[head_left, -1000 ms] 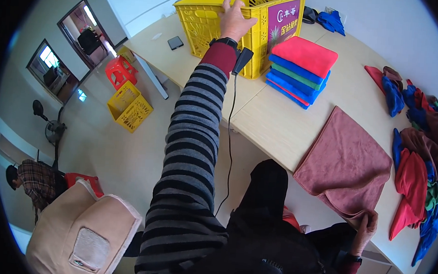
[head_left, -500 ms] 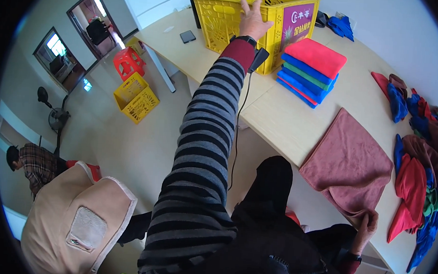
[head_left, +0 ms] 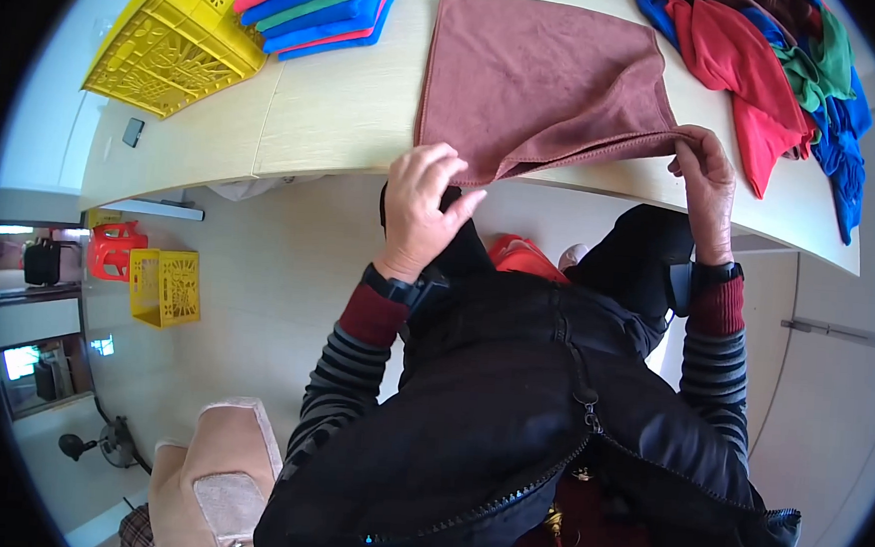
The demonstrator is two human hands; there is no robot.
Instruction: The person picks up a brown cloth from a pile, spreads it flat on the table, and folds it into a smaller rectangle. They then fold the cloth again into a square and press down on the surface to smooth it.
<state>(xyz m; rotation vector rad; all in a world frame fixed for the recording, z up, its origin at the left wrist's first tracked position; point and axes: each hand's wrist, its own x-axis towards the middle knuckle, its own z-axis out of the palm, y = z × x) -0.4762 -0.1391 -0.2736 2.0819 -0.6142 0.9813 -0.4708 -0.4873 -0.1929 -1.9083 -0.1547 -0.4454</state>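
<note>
A brown towel (head_left: 540, 79) lies on the table with its near edge loose and partly lifted. My right hand (head_left: 706, 180) pinches its near right corner between thumb and fingers. At the near left corner, my left hand (head_left: 423, 207) is beside the towel's edge with fingers spread and nothing in them. Beyond it to the left is a stack of folded towels (head_left: 323, 11) in red, blue and green. Loose towels (head_left: 740, 71) in red, blue, green and brown are heaped to the right.
A yellow crate (head_left: 175, 52) stands at the table's left, with a phone (head_left: 133, 133) near it. The table's front edge (head_left: 303, 172) runs just before my knees. On the floor at left are another yellow crate (head_left: 164, 287), a red stool (head_left: 111, 251) and a beige covered seat (head_left: 212, 480).
My left hand has left the yellow crate's rim and come back to the brown towel's near left corner. My right hand still holds the right corner, now raised. The view has turned.
</note>
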